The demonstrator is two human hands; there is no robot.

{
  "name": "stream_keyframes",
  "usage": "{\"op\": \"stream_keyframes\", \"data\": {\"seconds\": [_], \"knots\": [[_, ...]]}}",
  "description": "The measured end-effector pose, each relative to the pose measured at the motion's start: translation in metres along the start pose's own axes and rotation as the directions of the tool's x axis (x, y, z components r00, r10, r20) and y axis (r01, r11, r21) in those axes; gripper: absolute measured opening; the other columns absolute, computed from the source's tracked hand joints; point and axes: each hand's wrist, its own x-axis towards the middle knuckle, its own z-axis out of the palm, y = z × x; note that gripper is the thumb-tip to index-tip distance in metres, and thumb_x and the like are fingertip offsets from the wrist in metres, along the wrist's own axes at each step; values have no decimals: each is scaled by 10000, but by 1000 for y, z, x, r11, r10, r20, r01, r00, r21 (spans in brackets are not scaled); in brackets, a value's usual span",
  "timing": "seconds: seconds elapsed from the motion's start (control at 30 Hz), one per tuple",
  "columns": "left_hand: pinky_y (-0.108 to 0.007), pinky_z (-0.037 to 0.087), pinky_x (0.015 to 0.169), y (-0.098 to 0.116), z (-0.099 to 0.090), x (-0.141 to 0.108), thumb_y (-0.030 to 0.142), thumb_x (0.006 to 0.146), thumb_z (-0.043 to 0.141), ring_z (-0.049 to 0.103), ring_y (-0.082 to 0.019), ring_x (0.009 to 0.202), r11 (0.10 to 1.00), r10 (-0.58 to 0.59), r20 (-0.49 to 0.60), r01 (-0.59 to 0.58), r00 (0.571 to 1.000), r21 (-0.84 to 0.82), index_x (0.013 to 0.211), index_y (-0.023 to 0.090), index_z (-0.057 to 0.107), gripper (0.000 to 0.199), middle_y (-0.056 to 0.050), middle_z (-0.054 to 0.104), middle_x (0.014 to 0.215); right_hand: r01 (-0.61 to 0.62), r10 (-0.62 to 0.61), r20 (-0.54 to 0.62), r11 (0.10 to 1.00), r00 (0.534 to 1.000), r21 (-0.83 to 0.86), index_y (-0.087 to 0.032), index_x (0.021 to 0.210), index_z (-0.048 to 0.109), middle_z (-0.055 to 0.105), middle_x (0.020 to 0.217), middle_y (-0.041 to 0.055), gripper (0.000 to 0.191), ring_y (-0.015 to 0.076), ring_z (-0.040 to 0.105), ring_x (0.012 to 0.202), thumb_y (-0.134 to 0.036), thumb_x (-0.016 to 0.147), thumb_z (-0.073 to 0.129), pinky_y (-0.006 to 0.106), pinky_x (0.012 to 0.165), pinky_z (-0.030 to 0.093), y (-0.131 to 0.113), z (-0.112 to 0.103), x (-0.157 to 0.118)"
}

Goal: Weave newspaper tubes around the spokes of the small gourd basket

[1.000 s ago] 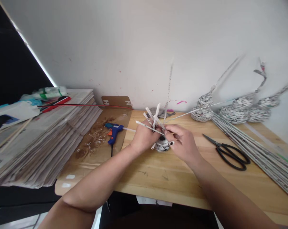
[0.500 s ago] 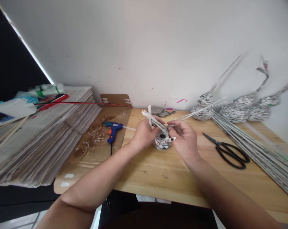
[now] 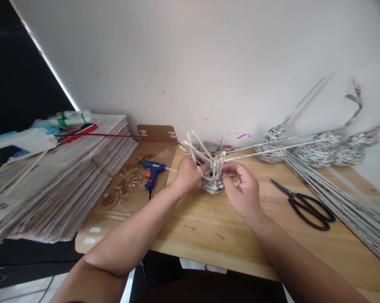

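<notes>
Between my hands sits a small round woven newspaper basket (image 3: 212, 185) on the wooden table, with several rolled paper strips standing up from its rim. My left hand (image 3: 191, 171) is closed around the basket's left side, its thumb by the upright strips. At the right side, my right hand (image 3: 240, 183) has its fingers bent together against the rim by an upright strip; what exactly lies in its fingertips is partly hidden. Two long paper strips (image 3: 256, 152) run from the basket toward the back right.
Black-handled scissors (image 3: 310, 206) and a bundle of paper tubes (image 3: 341, 206) lie at right. Gourd-shaped woven pieces (image 3: 273, 147) stand along the wall. At left are a blue glue gun (image 3: 154, 173) on stained cardboard (image 3: 120, 210) and a tall newspaper stack (image 3: 70, 189).
The strips on the basket now stand more upright and spread. The long strips at right have parted into two separate lines. The view has shifted slightly, and both hands stay at the basket.
</notes>
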Motion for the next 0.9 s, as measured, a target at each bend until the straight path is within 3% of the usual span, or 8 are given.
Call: {"op": "stream_keyframes", "data": {"seconds": [0.13,0.3,0.47,0.63,0.73,0.9], "knots": [[-338,553,861,1,-3,0,91,757,628,717,-222,907,999,13,4,-13,1000,40,984,160,751,268,-62,777,969,-100,106,59,991,993,-92,-209,1017,584,686,1067,89,229,235,663,970,-263,801,643,312,699,514,-3,-2,1],[-371,542,897,12,-5,-5,73,784,583,708,-237,944,990,50,49,-56,998,131,979,157,762,277,-86,769,1030,-18,38,140,989,989,-144,-210,1077,644,700,1100,75,262,230,647,951,-289,827,630,328,759,500,-13,-2,-2],[-358,539,912,20,-1,-11,71,770,592,714,-227,930,985,48,46,-55,998,165,946,180,764,269,-64,773,1014,-74,94,114,984,989,-163,-195,979,676,724,881,59,214,211,650,771,-363,852,637,310,679,495,-13,-2,-3],[-325,560,814,15,5,-12,105,772,612,718,-205,841,990,46,17,-48,999,135,916,200,754,224,-29,777,900,-95,109,129,989,986,-113,-183,962,686,689,713,32,208,211,651,737,-339,903,561,299,654,483,-9,-3,-1],[-317,559,806,15,5,-12,128,778,621,716,-197,834,991,32,33,-36,999,127,897,184,749,184,-35,777,897,-98,105,128,993,986,-61,-178,999,705,720,799,48,248,207,655,744,-369,893,588,299,658,489,-9,-2,-1],[-295,559,783,15,-2,-8,146,771,634,721,-189,815,992,-11,-10,13,1000,123,907,183,755,186,-33,777,867,-193,153,181,954,971,228,-201,1077,710,749,1005,66,289,241,683,951,-332,823,664,332,823,523,-9,-3,2]]}}
